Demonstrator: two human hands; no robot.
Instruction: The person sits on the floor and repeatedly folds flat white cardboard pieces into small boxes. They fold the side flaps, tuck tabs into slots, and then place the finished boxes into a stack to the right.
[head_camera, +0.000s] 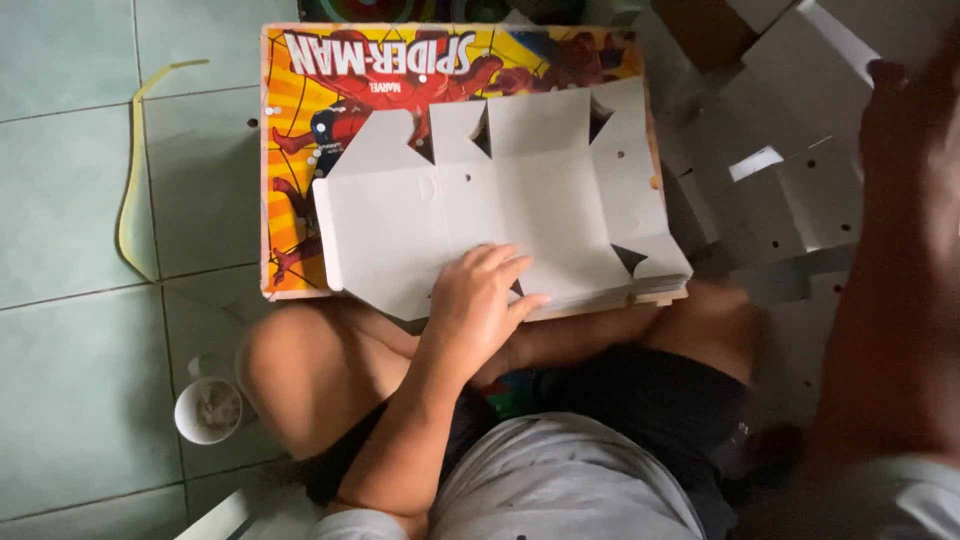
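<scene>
A flat grey die-cut cardboard blank (540, 200) with flaps and small punched holes lies on a colourful comic-printed board (300, 120) in front of my crossed legs. My left hand (480, 300) rests palm-down on the blank's near edge, fingers slightly spread and pressing on it. My right arm stretches up the right side of the view, blurred. My right hand (892, 105) is at the top right, over a pile of similar grey blanks (790, 200). Blur hides whether it grips one.
A small white cup (208, 410) with residue inside stands on the green tiled floor by my left knee. A yellow strap (135, 170) curls on the tiles at the left. Brown cardboard pieces (705, 30) lie at the top right.
</scene>
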